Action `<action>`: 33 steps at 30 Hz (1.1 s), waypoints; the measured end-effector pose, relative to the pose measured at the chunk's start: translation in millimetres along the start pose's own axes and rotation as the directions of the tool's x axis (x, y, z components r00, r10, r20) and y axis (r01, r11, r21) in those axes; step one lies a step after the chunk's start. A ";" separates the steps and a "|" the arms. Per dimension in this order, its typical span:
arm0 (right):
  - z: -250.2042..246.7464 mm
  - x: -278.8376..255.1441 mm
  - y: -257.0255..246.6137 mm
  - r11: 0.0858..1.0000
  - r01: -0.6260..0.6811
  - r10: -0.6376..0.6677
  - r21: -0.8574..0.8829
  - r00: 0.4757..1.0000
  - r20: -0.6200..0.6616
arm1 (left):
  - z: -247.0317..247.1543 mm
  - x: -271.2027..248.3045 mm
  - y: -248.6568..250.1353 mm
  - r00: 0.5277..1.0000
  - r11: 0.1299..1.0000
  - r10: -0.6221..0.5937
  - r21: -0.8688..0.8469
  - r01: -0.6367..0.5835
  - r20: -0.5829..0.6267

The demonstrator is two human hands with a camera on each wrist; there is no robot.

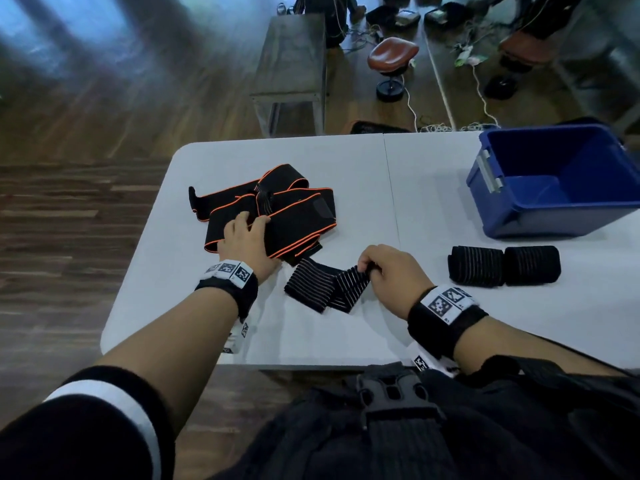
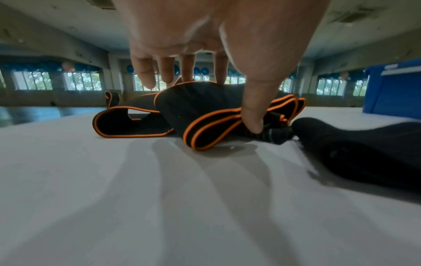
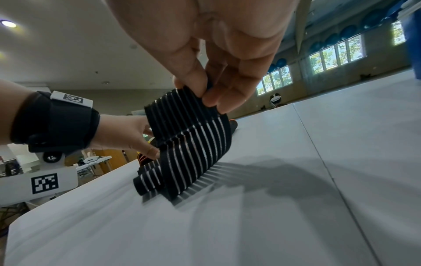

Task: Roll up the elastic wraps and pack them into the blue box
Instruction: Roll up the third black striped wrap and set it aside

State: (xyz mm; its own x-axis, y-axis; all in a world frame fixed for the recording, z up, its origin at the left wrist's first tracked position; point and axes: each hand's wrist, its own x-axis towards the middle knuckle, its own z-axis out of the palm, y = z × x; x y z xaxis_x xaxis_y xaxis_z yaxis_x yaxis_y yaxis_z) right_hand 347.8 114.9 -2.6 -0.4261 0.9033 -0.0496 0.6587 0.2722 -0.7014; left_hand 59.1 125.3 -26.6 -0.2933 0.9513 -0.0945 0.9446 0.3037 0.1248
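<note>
Fingers, right hand (image 1: pixel 388 275): thumb and fingertips (image 3: pixel 218 100) pinched on the raised end of the black elastic wrap with thin pale stripes (image 1: pixel 327 289); the rest of that wrap trails leftward on the white folding table (image 1: pixel 433 188), kinked and partly folded over itself.

Fingers, left hand (image 1: pixel 247 242): straight, spread, pressing down on the heap of wide black elastic wraps edged in orange (image 1: pixel 273 206); thumb (image 2: pixel 254 115) lies against the heap's near fold, its tip touching the striped wrap's far end. Nothing is curled round.

Rolled stock: two finished rolls of black striped wrap (image 1: pixel 504 265), side by side and touching, on the table near the right hand.

Container: blue plastic box with a grey handle (image 1: pixel 554 181), far right corner, open-topped; nothing visible inside it from this angle.

Stage, as judged: striped wrap being drawn clear for rolling; nothing packed yet.

Risks, as judged:
- Its far end runs under the orange-edged heap; pulling could drag that heap along should the left hand ease.
- The kink, if not flattened, would give a lopsided, loose roll.
- A pinch on one corner may slip under stretch, letting the elastic snap back.
</note>
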 end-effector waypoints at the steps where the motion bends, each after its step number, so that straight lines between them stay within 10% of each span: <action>1: 1.1 1.0 -0.6 1.000 -0.006 0.006 0.003 1.000 -0.003 | 1.8 3.0 -1.6 1.000 1.000 0.012 0.023 -0.012 0.020; 11: 6.3 9.3 -9.0 0.997 -0.072 0.074 0.038 0.995 -0.065 | -25.5 14.8 -22.9 0.989 0.860 -0.095 -0.509 0.024 -0.114; 20: 6.5 20.6 -15.9 0.997 -0.054 0.057 0.049 0.996 -0.073 | -65.3 6.2 -64.8 0.925 0.765 -0.223 -0.643 -0.031 -0.308; 33: 10.0 25.8 -18.7 0.998 -0.056 0.056 0.023 0.998 0.004 | -34.7 -8.6 -81.6 0.963 0.859 -0.258 -0.472 0.196 -0.070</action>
State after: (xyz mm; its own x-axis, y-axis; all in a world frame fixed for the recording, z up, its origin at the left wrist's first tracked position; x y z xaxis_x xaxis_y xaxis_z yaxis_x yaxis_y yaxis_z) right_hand 318.3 129.8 2.0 -0.3911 0.9158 -0.0915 0.6672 0.2136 -0.7136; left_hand -20.5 94.2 -1.7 -0.5370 0.8418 -0.0539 0.6846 0.4723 0.5552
